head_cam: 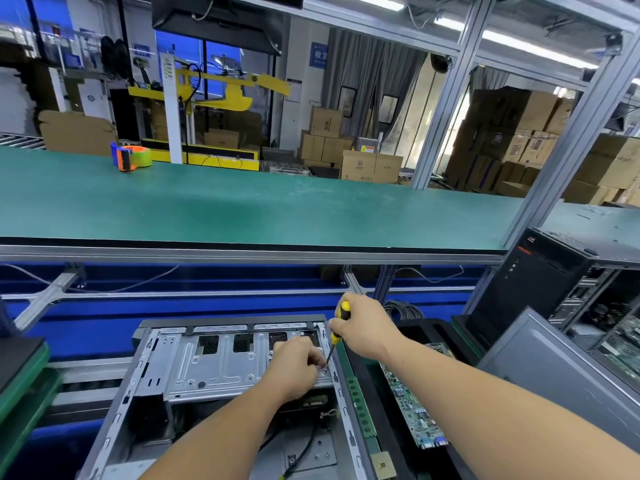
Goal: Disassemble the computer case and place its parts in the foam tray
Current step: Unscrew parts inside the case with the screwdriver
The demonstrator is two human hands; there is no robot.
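Hands (294,367) over open computer case (221,375)

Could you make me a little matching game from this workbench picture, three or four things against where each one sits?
Things:
1. screwdriver
2. tape dispenser
3. circuit board
4. left hand

Places:
A. on the green bench top, far left
B. in the right hand
C. in the tray right of the open case
D. at the screwdriver's tip, on the case

Pairs: 1-B, 2-A, 3-C, 4-D

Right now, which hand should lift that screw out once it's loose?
Probably the left hand: its fingers sit at the screwdriver tip, while the right hand grips the handle.
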